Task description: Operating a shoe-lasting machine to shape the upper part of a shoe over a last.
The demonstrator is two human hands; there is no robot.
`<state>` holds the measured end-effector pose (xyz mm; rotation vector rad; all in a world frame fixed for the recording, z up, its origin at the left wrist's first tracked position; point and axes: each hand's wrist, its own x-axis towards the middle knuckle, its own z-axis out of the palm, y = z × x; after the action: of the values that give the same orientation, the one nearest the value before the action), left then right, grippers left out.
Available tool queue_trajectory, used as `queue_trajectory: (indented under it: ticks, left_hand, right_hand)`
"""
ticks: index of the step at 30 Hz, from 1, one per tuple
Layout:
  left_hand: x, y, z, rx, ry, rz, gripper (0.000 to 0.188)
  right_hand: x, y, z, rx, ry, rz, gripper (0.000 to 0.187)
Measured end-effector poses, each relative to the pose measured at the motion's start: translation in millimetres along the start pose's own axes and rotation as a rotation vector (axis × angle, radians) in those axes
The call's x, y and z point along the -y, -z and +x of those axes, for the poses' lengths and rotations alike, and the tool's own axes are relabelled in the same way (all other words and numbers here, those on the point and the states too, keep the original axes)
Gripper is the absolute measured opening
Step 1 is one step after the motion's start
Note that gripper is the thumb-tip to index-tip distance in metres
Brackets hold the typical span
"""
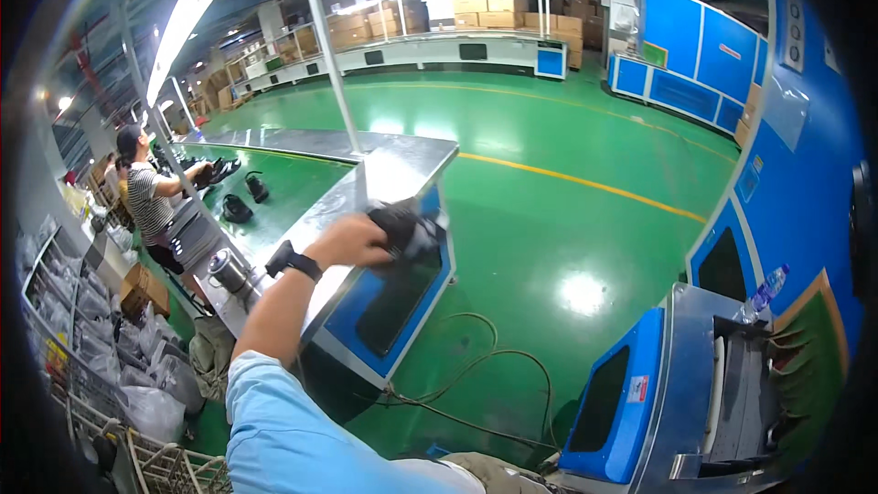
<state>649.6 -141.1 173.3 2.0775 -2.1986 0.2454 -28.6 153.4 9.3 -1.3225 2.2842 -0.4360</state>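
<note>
In the head view, the left hand [355, 241] has its fingers curled around a dark, blurred shoe-like item [399, 223], just off centre toward nine o'clock, against the metal bench's [402, 157] near end. This looks like a carrying step; the next move calls for a steady grip. The item's long axis seems to run ten-to-four o'clock; which end leads, I cannot tell. The right hand is out of view.

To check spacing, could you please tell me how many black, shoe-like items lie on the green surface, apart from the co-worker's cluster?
2, right of the co-worker: the nearer black item and the farther black item, slightly right. Others may be hidden.
</note>
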Motion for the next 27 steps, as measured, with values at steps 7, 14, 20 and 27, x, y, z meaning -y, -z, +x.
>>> queue_trajectory:
  ticks: [7,14,20,27]
  left_hand:
    - [104.5,-22.7,41.6,-0.803,0.912,0.397,0.031]
    - [-288.9,-138.1,271.9,-0.306,-0.384,-0.479,0.033]
    - [-832.2,-182.6,308.0,0.285,-1.05,-0.847,0.048]
    - [-1081.4,-242.5,275.7,-0.125,-0.535,-0.943,0.093]
  right_hand:
    - [-29.5,-11.1,1.3,-0.236,0.195,0.035,0.031]
    - [-34.5,5.0,-35.4,-0.298,-0.307,0.136,0.024]
    - [-55.1,-10.9,-77.1,-0.311,-0.527,0.154,0.024]
    - [-45.4,-11.9,-58.0,-0.328,-0.722,0.21,0.024]
